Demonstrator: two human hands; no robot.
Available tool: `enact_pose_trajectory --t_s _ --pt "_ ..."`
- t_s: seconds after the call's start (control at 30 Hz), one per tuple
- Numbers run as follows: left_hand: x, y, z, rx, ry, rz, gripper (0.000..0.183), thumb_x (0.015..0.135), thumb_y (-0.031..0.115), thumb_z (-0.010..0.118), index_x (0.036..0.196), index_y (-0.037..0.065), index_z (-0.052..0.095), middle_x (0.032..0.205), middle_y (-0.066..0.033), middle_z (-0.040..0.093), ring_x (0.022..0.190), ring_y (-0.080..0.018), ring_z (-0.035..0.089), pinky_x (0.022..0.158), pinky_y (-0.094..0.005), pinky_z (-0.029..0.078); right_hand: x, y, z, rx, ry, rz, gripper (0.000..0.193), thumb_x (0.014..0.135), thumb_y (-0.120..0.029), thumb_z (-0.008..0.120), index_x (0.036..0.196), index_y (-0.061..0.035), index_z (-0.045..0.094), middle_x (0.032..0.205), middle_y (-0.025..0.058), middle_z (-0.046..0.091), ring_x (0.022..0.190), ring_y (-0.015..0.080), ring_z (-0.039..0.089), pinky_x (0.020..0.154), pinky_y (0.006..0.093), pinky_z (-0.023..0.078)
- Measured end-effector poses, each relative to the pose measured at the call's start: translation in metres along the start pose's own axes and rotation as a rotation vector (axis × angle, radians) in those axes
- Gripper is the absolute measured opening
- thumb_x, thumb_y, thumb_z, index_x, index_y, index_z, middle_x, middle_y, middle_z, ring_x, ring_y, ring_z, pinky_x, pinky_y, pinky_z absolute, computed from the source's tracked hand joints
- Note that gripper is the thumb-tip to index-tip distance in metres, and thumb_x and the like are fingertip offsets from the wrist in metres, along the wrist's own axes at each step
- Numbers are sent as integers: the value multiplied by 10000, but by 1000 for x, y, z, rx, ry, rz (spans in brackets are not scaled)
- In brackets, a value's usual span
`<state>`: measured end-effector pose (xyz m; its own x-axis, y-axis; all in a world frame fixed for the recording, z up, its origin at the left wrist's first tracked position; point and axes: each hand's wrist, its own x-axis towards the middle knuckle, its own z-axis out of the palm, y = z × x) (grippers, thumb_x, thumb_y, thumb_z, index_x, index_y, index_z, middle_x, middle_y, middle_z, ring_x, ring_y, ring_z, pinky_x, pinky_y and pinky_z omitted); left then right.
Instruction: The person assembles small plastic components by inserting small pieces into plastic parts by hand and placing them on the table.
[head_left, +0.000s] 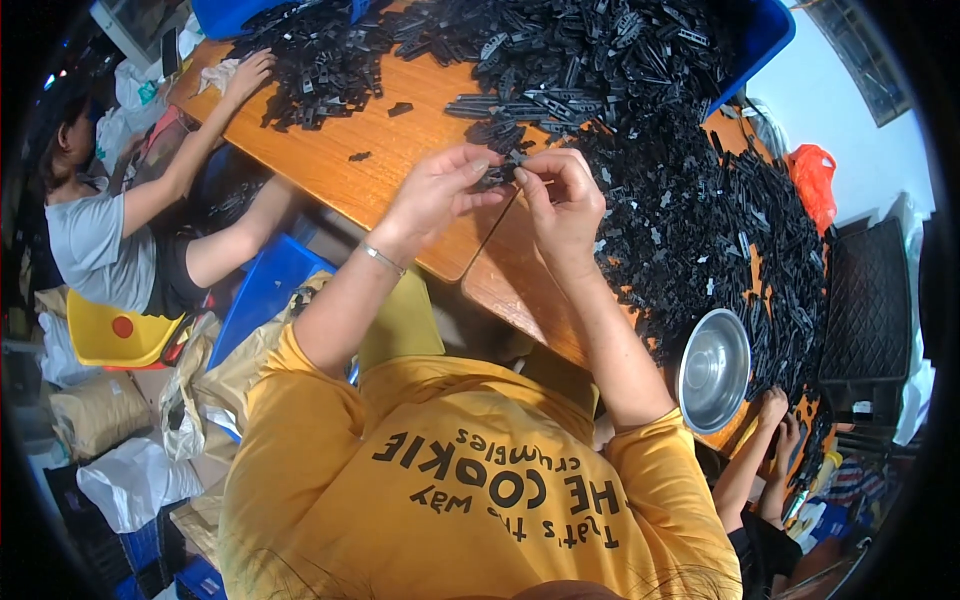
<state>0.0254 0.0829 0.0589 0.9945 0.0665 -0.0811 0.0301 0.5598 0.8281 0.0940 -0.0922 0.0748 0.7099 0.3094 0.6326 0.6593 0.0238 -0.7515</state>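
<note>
Over the near edge of the wooden table [345, 165], my two hands meet at a small black plastic piece [507, 172]. My left hand [435, 195] pinches its left side between thumb and fingers. On the other side, the thumb and forefinger of my right hand [565, 205] are closed on it. The fingers partly hide the piece, so its exact shape cannot be made out. Just beyond my hands lie long slotted black plastic parts [545, 105]. A wide spread of small black plastic pieces [655, 220], some cross-shaped, lies beside my right hand.
A shiny metal bowl [737, 345] stands by my right forearm. Blue bins [770, 35] hold more black parts at the back. One person [100, 235] sits at the left; another's hands [775, 415] work at the lower right. An orange-red bag [812, 190] hangs beyond the table.
</note>
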Motion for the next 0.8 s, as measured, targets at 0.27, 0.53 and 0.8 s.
enact_pose_trajectory --t_s 0.27,0.53,0.8 --pt "2 -31 -4 -244 -215 -110 395 1029 85 646 1413 50 560 1308 -60 651 1210 -181 638 1077 -369 523 -3 11 2 -52 -48 41 130 868 66 772 930 3 677 973 93 668 825 162 698 687 276 592" --pt "0 -33 -15 -204 -29 -23 412 1001 35 672 1401 29 574 1301 -69 670 1201 -181 646 1039 -361 542 -20 5 2 62 -34 194 113 882 37 772 941 4 681 979 60 654 790 125 696 635 258 566" --pt "-7 -31 -9 -63 28 64 451 963 16 724 1391 19 582 1182 -38 717 1061 -124 690 940 -270 563 -20 -3 6 -13 -102 185 117 878 42 784 932 -5 691 931 29 643 778 80 642 655 222 509"
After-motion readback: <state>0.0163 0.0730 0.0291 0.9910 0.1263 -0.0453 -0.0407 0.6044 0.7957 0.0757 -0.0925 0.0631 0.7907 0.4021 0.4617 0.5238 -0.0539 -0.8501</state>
